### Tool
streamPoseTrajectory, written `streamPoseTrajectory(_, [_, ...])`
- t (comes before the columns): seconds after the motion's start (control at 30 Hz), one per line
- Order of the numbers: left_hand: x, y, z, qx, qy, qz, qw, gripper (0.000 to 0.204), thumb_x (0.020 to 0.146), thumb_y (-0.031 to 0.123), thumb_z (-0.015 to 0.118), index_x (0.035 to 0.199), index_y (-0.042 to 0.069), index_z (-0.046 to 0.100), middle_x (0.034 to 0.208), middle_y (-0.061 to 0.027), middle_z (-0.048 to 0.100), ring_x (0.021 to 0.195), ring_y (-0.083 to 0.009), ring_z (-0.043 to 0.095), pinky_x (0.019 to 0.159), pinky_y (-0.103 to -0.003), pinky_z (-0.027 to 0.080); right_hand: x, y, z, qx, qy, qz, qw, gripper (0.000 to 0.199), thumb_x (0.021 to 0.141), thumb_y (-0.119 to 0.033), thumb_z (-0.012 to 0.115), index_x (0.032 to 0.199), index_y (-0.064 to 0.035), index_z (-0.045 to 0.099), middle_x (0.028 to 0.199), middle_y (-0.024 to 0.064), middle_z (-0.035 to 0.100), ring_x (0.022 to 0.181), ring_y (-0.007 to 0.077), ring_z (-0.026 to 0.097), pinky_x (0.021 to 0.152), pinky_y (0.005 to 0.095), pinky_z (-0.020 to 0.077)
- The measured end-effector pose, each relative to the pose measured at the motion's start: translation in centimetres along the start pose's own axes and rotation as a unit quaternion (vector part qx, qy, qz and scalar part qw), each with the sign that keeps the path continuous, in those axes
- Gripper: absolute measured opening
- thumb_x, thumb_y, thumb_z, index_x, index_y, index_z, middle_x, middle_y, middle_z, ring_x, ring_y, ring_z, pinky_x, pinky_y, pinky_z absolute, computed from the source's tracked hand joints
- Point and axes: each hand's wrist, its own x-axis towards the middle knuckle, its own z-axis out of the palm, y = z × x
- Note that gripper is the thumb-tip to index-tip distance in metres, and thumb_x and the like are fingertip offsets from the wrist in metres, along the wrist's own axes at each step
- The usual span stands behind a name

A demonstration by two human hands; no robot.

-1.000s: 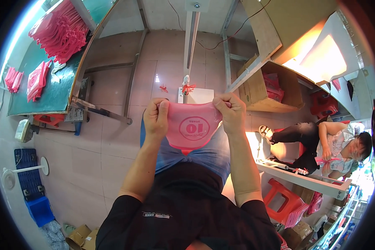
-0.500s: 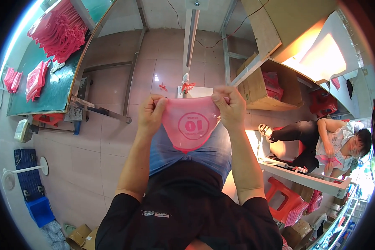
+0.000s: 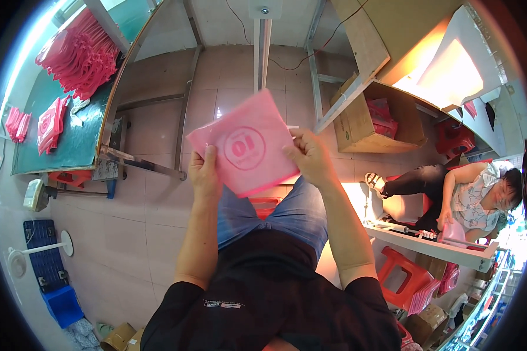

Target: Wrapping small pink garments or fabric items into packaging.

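Observation:
A flat, square pink plastic bag (image 3: 266,126) with a round red print is held up in front of me, tilted with one corner pointing away. My left hand (image 3: 206,175) pinches its near left edge, the thumb lying on the printed face and the fingers behind it. On the right edge, my right hand (image 3: 311,157) is closed, thumb on the near face. Behind the bag, the end of the white metal post (image 3: 262,55) is hidden.
Left, a green-topped table (image 3: 58,153) bears a heap of pink bags (image 3: 79,55) and smaller stacks. On the right stand a cardboard box (image 3: 357,131) and a lit workbench. A seated co-worker (image 3: 471,196) handles a pink sheet behind a white frame (image 3: 433,248). A red stool (image 3: 395,275) stands nearby.
The bag, earlier stretched by its top edge between both hands and sagging, is now spread flat, turned and raised farther away. My left hand has shifted down along it. The co-worker's arm has moved.

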Motion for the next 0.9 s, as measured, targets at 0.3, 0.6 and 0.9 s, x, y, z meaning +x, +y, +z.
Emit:
streamPoseTrajectory(0.3, [2.0, 4.3, 1.7, 0.451, -0.068, 0.313, 0.833, 0.034, 0.093, 0.011, 0.066, 0.124, 0.001, 0.055, 0.107, -0.0047, 0.066, 0.096, -0.0192, 0.063, 0.085, -0.03, 0.049, -1.2, -1.8, -0.5, -0.188, -0.085, -0.035, 0.978, 0.021, 0.086, -0.011, 0.073, 0.102, 0.0004, 0.064, 0.081, 0.0094, 0.068, 0.074, 0.0139, 0.063, 0.068, 0.0292, 0.05])
streamPoseTrajectory(0.6, [1.4, 5.5, 2.2, 0.244, -0.151, 0.162, 0.944, 0.014, 0.095, 0.014, 0.066, 0.096, -0.001, 0.067, 0.091, -0.0025, 0.065, 0.084, -0.0097, 0.056, 0.078, -0.024, 0.046, -1.1, -4.4, -1.9, -0.153, -0.111, -0.081, 0.979, 0.017, 0.084, -0.01, 0.075, 0.097, -0.0011, 0.068, 0.082, 0.0061, 0.067, 0.072, 0.013, 0.06, 0.067, 0.0279, 0.048])
streamPoseTrajectory(0.9, [-0.2, 3.9, 2.6, 0.237, -0.135, 0.089, 0.958, 0.011, 0.093, 0.011, 0.068, 0.1, 0.003, 0.068, 0.085, 0.0031, 0.063, 0.076, -0.0055, 0.054, 0.071, -0.021, 0.046, -0.8, -0.8, -2.4, 0.092, -0.031, -0.044, 0.994, 0.02, 0.085, -0.009, 0.075, 0.101, -0.0008, 0.065, 0.089, 0.0007, 0.064, 0.081, 0.0078, 0.058, 0.073, 0.0235, 0.0485])
